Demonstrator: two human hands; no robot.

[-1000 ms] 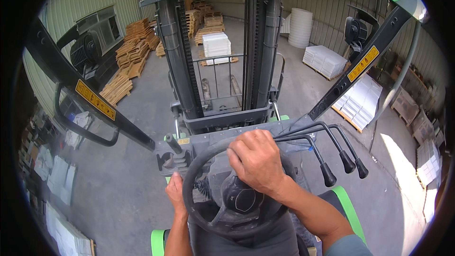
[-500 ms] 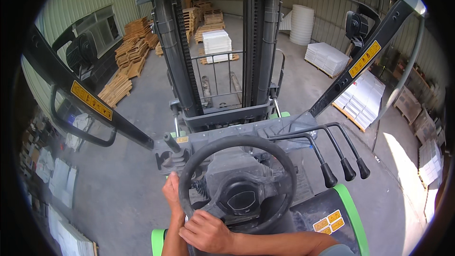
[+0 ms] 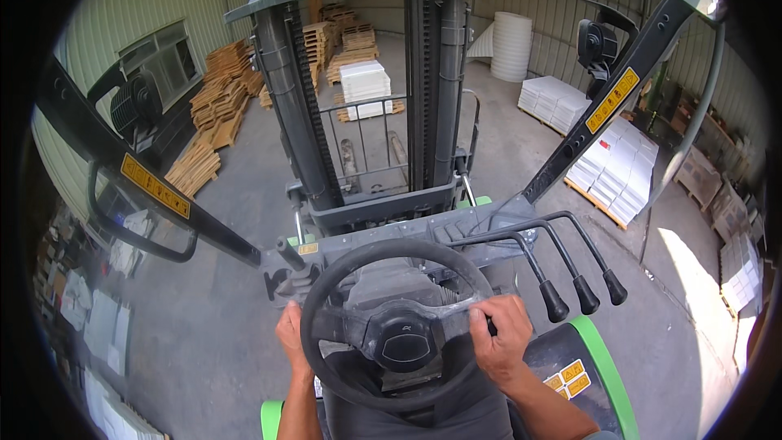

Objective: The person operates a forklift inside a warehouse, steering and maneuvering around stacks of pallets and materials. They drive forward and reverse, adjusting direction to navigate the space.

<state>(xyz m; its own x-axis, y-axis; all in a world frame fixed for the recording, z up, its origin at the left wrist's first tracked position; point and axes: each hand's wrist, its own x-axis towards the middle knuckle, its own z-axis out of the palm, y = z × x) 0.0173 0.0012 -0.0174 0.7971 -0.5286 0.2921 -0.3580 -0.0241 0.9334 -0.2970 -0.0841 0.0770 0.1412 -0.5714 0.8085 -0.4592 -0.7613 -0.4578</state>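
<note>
Before me is the forklift's black steering wheel [image 3: 391,246], its round hub facing up. My right hand [image 3: 503,338] is closed at the right side of the rim, around a dark knob [image 3: 492,327] that shows between thumb and fingers. Just outside the left rim, my left hand [image 3: 290,334] is curled with the thumb up. Its fingers are partly hidden, and I cannot tell whether they grip the rim or something behind it. A short upright lever [image 3: 290,254] stands ahead of that hand. Several black-knobbed levers [image 3: 584,295] rise beyond my right hand.
Ahead stand the mast [image 3: 285,90] and a load guard [image 3: 371,147], with two forks [image 3: 397,151] on the floor beyond. White stacked goods [image 3: 365,90] sit on a pallet behind them. Wooden pallets [image 3: 221,90] pile up left; wrapped stacks [image 3: 615,171] and a white cylinder [image 3: 511,47] stand right.
My right hand has swung from the wheel's lower left to its right side, and the wheel has turned with it. My left hand stays near the left rim. The view has shifted slightly.
</note>
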